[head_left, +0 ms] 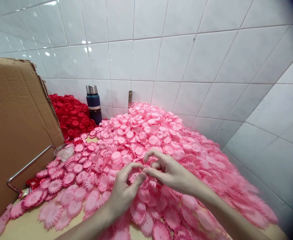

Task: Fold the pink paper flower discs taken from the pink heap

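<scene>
My left hand (127,186) and my right hand (165,169) meet above a big heap of pink flower-shaped pieces (156,130) with fringed edges. The left thumb and index finger come together in a pinch, and the right thumb tip touches them. On my right hand the index finger is curled above the thumb. Anything held between the fingertips is too small, or too lost against the pink, to make out. Loose pink pieces (73,206) with darker rims lie just left of and below my hands.
To the left stands a cardboard box (16,126), with a bent metal rod (31,163) beside it. A small clear plastic cup (64,152) sits near the rod. Behind are a red heap (72,115) and a dark blue bottle (94,105) against the tiled wall (146,60).
</scene>
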The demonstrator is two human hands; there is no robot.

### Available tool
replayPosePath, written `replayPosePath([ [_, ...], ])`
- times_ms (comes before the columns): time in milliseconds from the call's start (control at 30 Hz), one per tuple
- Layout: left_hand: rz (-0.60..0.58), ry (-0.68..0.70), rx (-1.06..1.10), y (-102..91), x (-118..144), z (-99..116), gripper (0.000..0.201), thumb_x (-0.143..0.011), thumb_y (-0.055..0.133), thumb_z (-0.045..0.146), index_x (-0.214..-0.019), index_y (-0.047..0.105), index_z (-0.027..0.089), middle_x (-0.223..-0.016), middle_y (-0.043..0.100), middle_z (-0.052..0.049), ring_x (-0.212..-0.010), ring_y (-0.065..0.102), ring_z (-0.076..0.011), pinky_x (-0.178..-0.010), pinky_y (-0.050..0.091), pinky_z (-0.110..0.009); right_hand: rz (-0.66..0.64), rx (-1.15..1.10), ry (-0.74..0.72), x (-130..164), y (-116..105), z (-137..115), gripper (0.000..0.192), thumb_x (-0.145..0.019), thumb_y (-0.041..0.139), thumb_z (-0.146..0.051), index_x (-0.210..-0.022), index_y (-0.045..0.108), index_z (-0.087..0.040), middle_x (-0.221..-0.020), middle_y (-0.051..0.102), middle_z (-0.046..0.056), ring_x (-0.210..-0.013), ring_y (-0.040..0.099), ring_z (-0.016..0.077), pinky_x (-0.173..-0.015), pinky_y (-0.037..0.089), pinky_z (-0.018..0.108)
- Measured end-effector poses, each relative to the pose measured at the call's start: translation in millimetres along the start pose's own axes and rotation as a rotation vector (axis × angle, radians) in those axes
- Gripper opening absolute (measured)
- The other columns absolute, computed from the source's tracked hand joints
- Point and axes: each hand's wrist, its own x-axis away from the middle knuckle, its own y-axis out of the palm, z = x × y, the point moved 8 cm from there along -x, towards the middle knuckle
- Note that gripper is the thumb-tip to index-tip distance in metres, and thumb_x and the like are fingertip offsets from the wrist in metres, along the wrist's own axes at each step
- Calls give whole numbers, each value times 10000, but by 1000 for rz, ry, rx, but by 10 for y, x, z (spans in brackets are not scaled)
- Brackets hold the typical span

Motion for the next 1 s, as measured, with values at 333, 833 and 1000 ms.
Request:
replayPosePath([
  [333,64,36,-66,-67,18,55,156,-945,519,271,-854,612,187,-809,620,-6,-779,573,-148,-732,447,-244,212,-29,-23,4,-330,41,307,-881,578,-507,-937,542,-207,-513,394,-97,-427,347,75,-412,266,203],
  [833,124,-81,-5,-100,-22,-179,289,-792,732,340,-1026,621,213,-967,654,-25,-857,638,-164,-738,530,-260,336,419,-137,61,-545,-175,249,-923,544,-410,-852,679,-213,-946,657,47,-893,598,195,-808,464,368],
  [1000,12,-85,219,32,3,-140,438,-790,743,251,-1203,599,272,-1213,608,-50,-1047,639,-205,-861,573,-314,105,369,-136,62,-277,-225,167,-858,652,-368,-939,680,-225,-931,688,21,-851,610,180,-779,479,353],
])
